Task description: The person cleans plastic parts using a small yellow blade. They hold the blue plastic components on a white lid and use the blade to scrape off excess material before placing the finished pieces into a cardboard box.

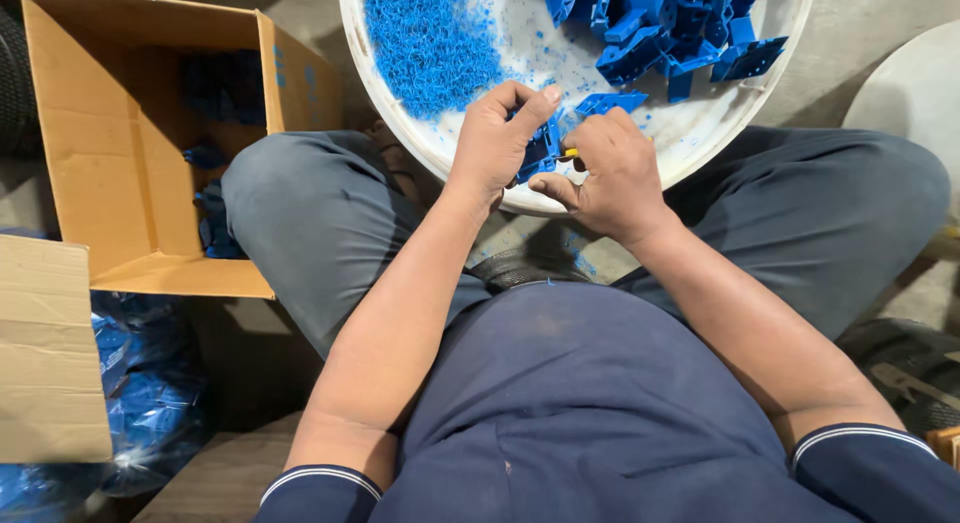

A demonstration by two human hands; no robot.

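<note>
A blue plastic part (541,149) is pinched in the left hand (493,143), thumb above and fingers curled beneath, right at the near rim of the round white tray (440,168). Against it a small yellow-handled tool (571,153) is gripped by the right hand (612,178), whose fingers are closed tightly around it; the tip of the tool is hidden. The step in hand is judged to be the trimming of flash from this one part, and the next move would seem to call for the part to be turned in the fingers while the tool is kept steady against its edge. On the far side of the tray one heap of untrimmed blue parts (670,33) is seen, too tangled to be counted, with a single loose part (610,103) just beyond the hands. One spread of fine blue shavings (430,43) lies on the tray's far left. Left of the tray, one open cardboard box (110,153) holds a few blue pieces in shadow.
</note>
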